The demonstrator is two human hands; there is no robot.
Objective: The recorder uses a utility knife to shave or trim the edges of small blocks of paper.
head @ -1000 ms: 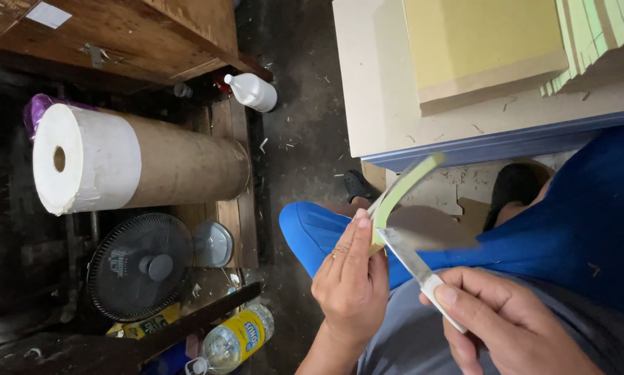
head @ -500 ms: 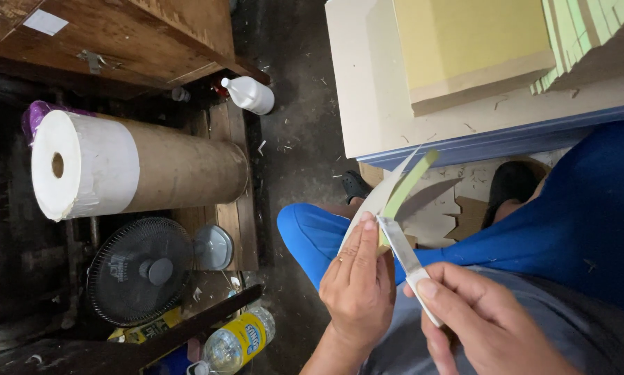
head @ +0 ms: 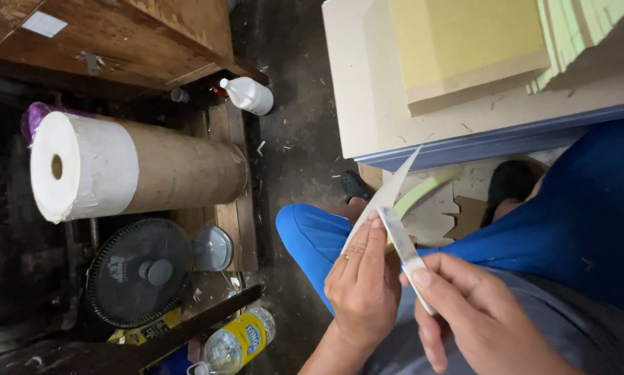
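Hands: the left hand (head: 364, 281) pinched a pale, pointed sheet of card (head: 388, 194) between thumb and fingers; the right hand (head: 478, 316) was closed round the handle of a slim utility knife (head: 402, 246).
Knife: its blade lay against the card's edge, just above the left hand's fingertips, touching the card.
Card: it stood tilted, its tip pointing up toward the blue edge of the tabletop (head: 367, 104), over the person's blue-trousered knee (head: 312, 232).
Green strip: a curved green strip (head: 423, 191) sat just behind the card, right of its tip.
Tabletop: it carried a yellow-green foam block (head: 464, 48) and a stack of green sheets (head: 576, 35).
Floor left of the card: a large paper roll (head: 131, 167), a small black fan (head: 142, 271), a white bottle (head: 249, 94) and a plastic bottle with a yellow label (head: 239, 340) were well apart from the hands.
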